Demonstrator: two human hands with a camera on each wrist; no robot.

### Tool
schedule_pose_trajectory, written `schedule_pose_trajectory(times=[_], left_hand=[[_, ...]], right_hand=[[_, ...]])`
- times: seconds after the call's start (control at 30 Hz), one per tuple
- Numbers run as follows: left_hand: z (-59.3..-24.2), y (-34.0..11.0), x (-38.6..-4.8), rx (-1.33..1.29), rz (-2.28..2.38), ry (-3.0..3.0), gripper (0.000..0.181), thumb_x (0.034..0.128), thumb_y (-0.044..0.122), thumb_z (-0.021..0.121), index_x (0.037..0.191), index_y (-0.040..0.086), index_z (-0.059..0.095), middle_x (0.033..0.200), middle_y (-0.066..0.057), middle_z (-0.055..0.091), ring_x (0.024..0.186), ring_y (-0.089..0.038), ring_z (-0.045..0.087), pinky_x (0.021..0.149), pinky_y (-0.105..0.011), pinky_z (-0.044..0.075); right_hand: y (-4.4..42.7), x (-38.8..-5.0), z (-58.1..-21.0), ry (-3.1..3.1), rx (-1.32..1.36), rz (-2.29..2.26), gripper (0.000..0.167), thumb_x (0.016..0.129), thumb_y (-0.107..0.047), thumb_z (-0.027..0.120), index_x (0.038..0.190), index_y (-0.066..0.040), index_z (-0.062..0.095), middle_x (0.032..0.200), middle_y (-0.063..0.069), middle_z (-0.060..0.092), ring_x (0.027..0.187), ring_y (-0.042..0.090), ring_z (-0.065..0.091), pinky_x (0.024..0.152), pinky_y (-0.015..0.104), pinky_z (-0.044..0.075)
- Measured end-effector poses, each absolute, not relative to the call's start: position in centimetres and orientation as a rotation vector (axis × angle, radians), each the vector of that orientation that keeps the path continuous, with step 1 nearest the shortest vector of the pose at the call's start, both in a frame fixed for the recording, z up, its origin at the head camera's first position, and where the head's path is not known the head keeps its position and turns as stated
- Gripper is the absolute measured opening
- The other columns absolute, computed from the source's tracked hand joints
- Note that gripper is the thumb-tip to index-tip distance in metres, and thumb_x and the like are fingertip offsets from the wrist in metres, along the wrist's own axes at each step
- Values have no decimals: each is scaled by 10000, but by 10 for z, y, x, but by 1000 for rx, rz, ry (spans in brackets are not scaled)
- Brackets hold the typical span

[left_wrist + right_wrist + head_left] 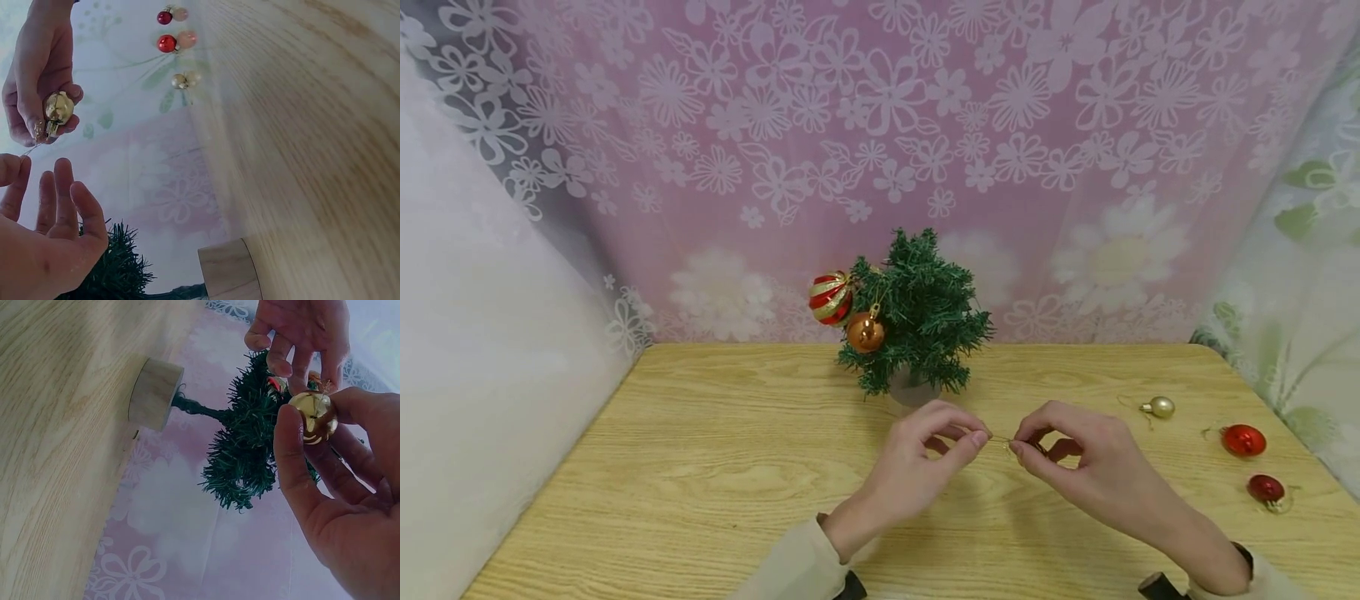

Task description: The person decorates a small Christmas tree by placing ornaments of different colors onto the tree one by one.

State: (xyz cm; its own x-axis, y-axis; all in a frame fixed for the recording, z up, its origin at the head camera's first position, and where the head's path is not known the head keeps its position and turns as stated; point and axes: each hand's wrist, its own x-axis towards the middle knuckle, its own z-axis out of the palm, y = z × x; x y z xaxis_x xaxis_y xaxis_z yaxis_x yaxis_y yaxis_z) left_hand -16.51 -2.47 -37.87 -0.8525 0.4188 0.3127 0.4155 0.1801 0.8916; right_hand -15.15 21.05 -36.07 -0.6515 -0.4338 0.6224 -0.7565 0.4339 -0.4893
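Note:
My right hand (pixel 1093 458) holds a shiny gold bauble (pixel 314 417) by its fingers, largely hidden in the head view but plain in both wrist views. A thin gold string (pixel 1002 439) runs from the bauble's cap, and the thumb and index finger of my left hand (pixel 910 467) pinch its other end. Both hands hover over the table in front of a small green Christmas tree (pixel 925 304). On the tree's left side hang a red-and-gold striped bauble (pixel 831 298) and a copper-coloured bauble (pixel 866 332).
To the right on the wooden table (pixel 700 450) lie a small pale gold bauble (pixel 1162 407), a bright red bauble (pixel 1243 440) and a dark red bauble (pixel 1266 488), each with string. The tree stands on a round wooden base (pixel 155 394). A flowered curtain (pixel 880 125) hangs behind.

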Motion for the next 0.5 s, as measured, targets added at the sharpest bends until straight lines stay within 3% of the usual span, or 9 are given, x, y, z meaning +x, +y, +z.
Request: schedule_pose_trajectory(times=[0.33, 0.5], left_hand=[[-380, -24, -163, 930, 1767, 2367, 207, 1047, 351, 590, 1123, 217, 728, 1219, 82, 646, 1008, -11, 619, 845, -237, 558], [-381, -25, -164, 925, 1723, 2366, 238, 1056, 371, 565, 1137, 199, 708, 1181, 64, 660, 984, -10, 630, 840, -244, 555]], right_hand=[[209, -153, -361, -2273, 1038, 962, 457, 771, 107, 799, 1022, -271, 737, 892, -123, 690, 758, -42, 635, 599, 96, 497], [208, -152, -361, -2282, 1029, 971, 450, 800, 120, 772, 1021, -266, 706, 886, -114, 677, 749, -36, 631, 592, 101, 504]])
